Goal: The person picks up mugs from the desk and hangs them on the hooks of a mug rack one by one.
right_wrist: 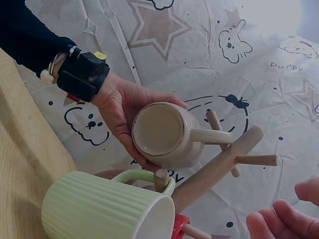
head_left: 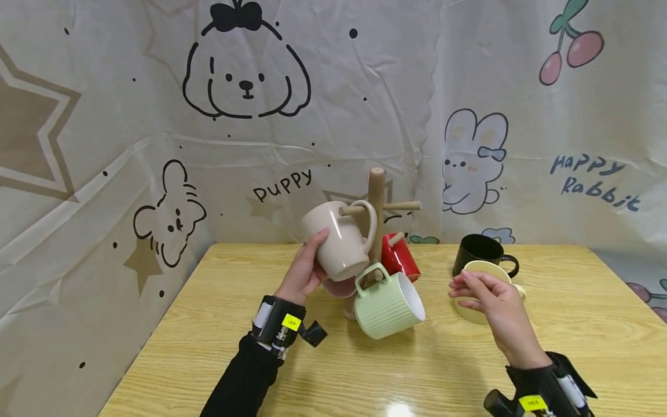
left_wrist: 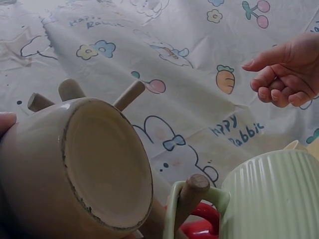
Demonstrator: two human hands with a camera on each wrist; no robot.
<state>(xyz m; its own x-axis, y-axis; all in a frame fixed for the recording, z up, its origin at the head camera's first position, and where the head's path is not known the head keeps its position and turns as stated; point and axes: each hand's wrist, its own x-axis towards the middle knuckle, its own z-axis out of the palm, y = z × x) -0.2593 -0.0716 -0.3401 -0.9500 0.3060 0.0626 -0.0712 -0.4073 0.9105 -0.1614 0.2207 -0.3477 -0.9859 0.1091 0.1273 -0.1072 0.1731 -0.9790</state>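
Note:
My left hand (head_left: pixel 303 271) grips a cream mug (head_left: pixel 339 249) by its body, tilted beside the wooden mug tree (head_left: pixel 376 188). A peg crosses the loop of the mug's handle in the head view; the base faces the left wrist camera. Just below, a ribbed light green mug (head_left: pixel 384 313) hangs by its handle from a lower peg. My right hand (head_left: pixel 495 310) holds nothing, its fingers loosely bent, and overlaps a pale yellow mug (head_left: pixel 473 315) in the head view.
A red mug (head_left: pixel 398 260) hangs at the tree's right side. Partly hidden behind the cream mug is a pink mug (head_left: pixel 340 288). A black mug (head_left: pixel 465 255) stands behind the yellow one on the wooden table (head_left: pixel 208 359). Patterned cloth (head_left: pixel 333 127) hangs behind.

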